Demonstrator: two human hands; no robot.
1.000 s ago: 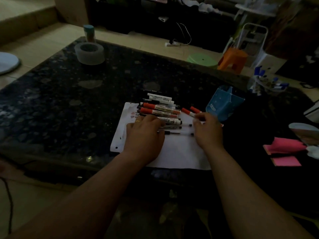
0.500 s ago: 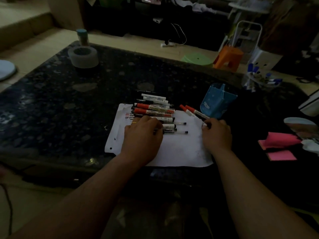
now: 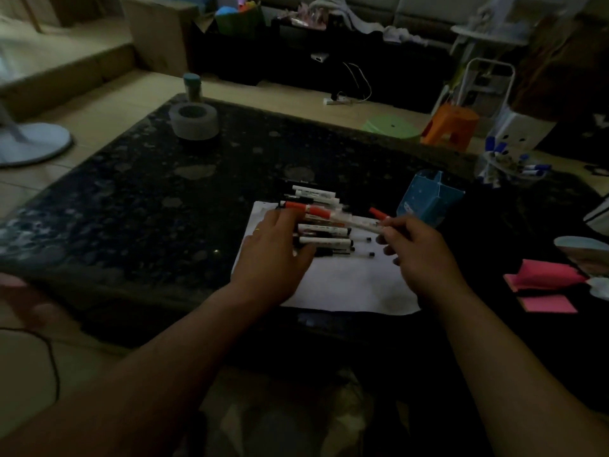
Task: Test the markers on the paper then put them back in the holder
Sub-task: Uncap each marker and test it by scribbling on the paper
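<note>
A white sheet of paper point(image 3: 349, 285) lies on the dark speckled table point(image 3: 148, 206). Several markers point(image 3: 324, 222) with red or black caps lie in a row across its far end. My left hand point(image 3: 273, 249) rests on the left ends of that row, fingers spread over them. My right hand point(image 3: 418, 252) holds red-capped markers point(image 3: 374, 220), lifted and pointing left. The blue holder point(image 3: 428, 201) stands just beyond my right hand, tilted. Two small black caps point(image 3: 370, 247) lie on the paper.
A grey tape roll point(image 3: 194, 122) and a small jar point(image 3: 192, 87) sit at the table's far left. Pink sticky notes point(image 3: 547, 303) lie at the right, and a clear cup of blue markers point(image 3: 507, 166) stands at the far right. Stools and clutter fill the floor behind.
My right hand has picked the red-capped markers up off the paper and raised them toward the row. My left hand stays on the markers. The camera has tilted up slightly.
</note>
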